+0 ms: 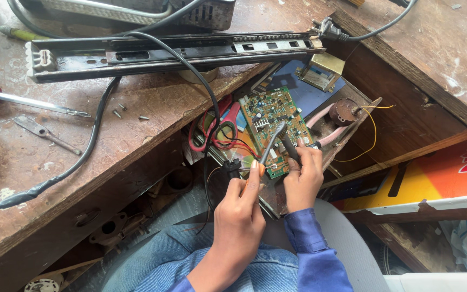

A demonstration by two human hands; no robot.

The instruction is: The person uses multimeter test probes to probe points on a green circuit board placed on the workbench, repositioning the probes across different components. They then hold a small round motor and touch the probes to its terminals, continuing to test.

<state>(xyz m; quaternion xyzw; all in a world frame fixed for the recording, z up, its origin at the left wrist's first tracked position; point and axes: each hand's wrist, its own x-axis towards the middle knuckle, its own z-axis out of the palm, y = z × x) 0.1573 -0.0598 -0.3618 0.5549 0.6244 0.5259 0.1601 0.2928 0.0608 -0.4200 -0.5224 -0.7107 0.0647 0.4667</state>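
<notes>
A green circuit board (272, 127) lies tilted in an open wooden drawer (352, 116) below the bench. My left hand (240, 208) grips a slim grey-tipped tool (271, 145) with an orange collar, its tip resting on the board. My right hand (302, 176) holds a dark probe-like tool (289, 146) that also points at the board. The two tips meet near the board's middle. Red and black wires (217, 141) loop at the board's left edge.
A long metal drawer slide (168, 51) lies across the wooden bench (136, 124). A red-handled screwdriver (22, 100), loose screws (120, 111) and a black cable (90, 146) sit on the bench. A small transformer (325, 70), a round motor (344, 111) and pink-handled pliers (325, 132) share the drawer.
</notes>
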